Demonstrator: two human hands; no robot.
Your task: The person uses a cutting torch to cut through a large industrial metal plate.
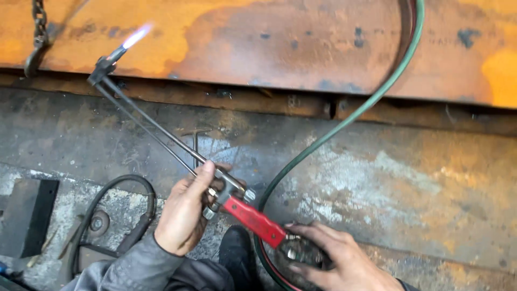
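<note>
A worn, stained steel floor (pixel 409 178) runs up to a rusty orange steel plate (pixel 280 43), with a chain (pixel 39 21) hanging at the upper left and a black cable (pixel 129 183) looped on the ground. The cutting torch (pixel 237 205) slants between both hands, its flame (pixel 135 36) burning at the tip near the plate. The left hand (pixel 186 213) pinches the valve knobs ahead of the red handle, while the right hand (pixel 334 258) grips the rear end where the green hose (pixel 344 121) joins.

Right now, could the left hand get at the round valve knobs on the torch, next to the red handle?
Probably yes. The left hand already rests on the torch right at the valve knobs, thumb over the tubes. Nothing lies between them. The right hand sits lower, at the hose end of the red handle.
</note>
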